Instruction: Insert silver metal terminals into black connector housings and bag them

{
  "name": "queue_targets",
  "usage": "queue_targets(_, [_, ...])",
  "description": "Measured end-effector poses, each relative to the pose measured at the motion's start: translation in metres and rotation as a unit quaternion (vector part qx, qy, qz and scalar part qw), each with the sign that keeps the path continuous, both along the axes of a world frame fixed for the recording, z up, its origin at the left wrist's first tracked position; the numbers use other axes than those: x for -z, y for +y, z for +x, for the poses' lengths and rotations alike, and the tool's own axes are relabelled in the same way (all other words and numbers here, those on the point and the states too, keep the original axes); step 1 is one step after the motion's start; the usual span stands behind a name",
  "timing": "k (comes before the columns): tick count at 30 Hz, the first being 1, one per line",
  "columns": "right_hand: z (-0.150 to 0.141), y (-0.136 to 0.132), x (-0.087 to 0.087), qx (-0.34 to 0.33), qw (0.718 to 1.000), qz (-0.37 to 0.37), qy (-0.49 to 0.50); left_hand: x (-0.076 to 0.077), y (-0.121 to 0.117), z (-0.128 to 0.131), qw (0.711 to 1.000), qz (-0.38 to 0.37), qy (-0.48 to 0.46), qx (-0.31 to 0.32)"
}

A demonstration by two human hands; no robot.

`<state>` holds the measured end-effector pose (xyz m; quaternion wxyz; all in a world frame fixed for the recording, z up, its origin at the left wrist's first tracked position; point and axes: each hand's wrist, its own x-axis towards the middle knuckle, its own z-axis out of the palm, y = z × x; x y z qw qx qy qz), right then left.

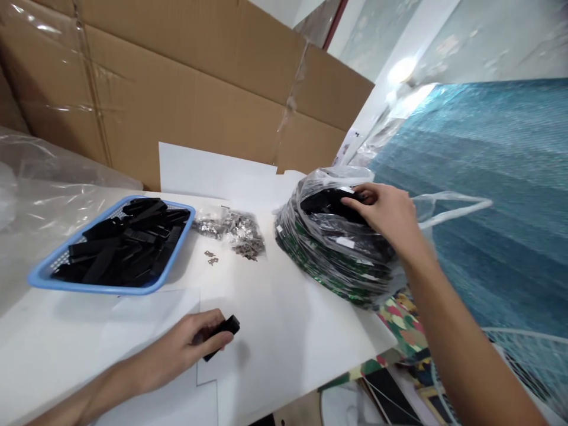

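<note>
My left hand is closed around a small black oblong piece, held just over the white tabletop. At the mouth of a clear plastic bag, my right hand has its thumb and fingers pinched together on something dark. The fingers hide most of what they grip. Black parts show inside the bag, and green edges show through its side. To the left stands a blue basket heaped with black oblong pieces.
Small metal parts lie in clear bags at the table's middle, with a few loose metal pieces in front. A cardboard wall rises behind. Clear plastic sheeting lies at left. A blue mesh sheet hangs at right.
</note>
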<state>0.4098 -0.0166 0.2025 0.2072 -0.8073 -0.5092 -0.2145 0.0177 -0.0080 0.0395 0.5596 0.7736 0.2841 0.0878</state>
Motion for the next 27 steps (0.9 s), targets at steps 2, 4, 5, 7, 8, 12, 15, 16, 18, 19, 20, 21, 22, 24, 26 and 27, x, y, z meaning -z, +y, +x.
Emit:
queue_targets(2, [0.000, 0.011, -0.001, 0.012, 1.000, 0.002, -0.020, 0.001, 0.000, 0.000, 1.000, 0.002, 0.000, 0.001])
queue_targets(4, [0.001, 0.019, 0.000, 0.015, 0.998, 0.009, -0.064, 0.002, 0.000, 0.000, 1.000, 0.007, -0.001, 0.002])
queue_targets(5, [0.002, 0.022, 0.001, 0.010, 0.996, 0.009, -0.088, 0.002, 0.000, 0.000, 1.000, 0.009, -0.001, 0.001])
queue_targets(7, [0.004, 0.023, 0.003, -0.007, 0.993, 0.004, -0.119, 0.002, 0.000, 0.000, 1.000, 0.009, -0.002, 0.004])
queue_targets(8, [0.004, 0.020, 0.004, -0.017, 0.992, 0.000, -0.123, 0.001, -0.001, -0.001, 1.000, 0.007, -0.005, 0.006])
queue_targets(12, [-0.005, -0.002, 0.005, -0.017, 0.993, 0.014, -0.113, 0.001, -0.003, -0.003, 1.000, 0.001, -0.015, 0.018])
queue_targets(15, [-0.023, -0.013, 0.007, -0.069, 0.993, 0.036, -0.093, 0.002, -0.004, -0.004, 1.000, 0.011, -0.003, 0.016])
queue_targets(16, [-0.030, -0.013, 0.009, -0.109, 0.990, 0.032, -0.089, 0.003, -0.004, -0.004, 1.000, 0.018, 0.001, 0.015])
queue_targets(18, [-0.040, -0.007, 0.013, -0.181, 0.979, 0.016, -0.091, 0.004, -0.004, -0.004, 0.999, 0.034, 0.003, 0.014])
queue_targets(19, [-0.043, -0.001, 0.015, -0.199, 0.975, 0.006, -0.097, 0.004, -0.004, -0.004, 0.999, 0.042, 0.001, 0.014])
queue_targets(20, [-0.045, 0.005, 0.016, -0.205, 0.973, -0.001, -0.105, 0.005, -0.004, -0.004, 0.999, 0.048, -0.003, 0.015])
queue_targets(21, [-0.044, 0.012, 0.016, -0.202, 0.973, -0.004, -0.110, 0.005, -0.004, -0.004, 0.998, 0.053, -0.007, 0.017])
queue_targets(22, [-0.041, 0.018, 0.015, -0.199, 0.974, -0.010, -0.112, 0.005, -0.004, -0.004, 0.998, 0.058, -0.011, 0.019])
queue_targets(24, [-0.033, 0.026, 0.011, -0.200, 0.974, -0.026, -0.104, 0.006, -0.004, -0.005, 0.997, 0.066, -0.014, 0.024])
queue_targets(26, [-0.026, 0.028, 0.006, -0.207, 0.973, -0.046, -0.091, 0.007, -0.004, -0.006, 0.997, 0.073, -0.012, 0.025])
queue_targets(27, [-0.024, 0.028, 0.005, -0.209, 0.972, -0.056, -0.088, 0.007, -0.004, -0.006, 0.997, 0.076, -0.008, 0.024])
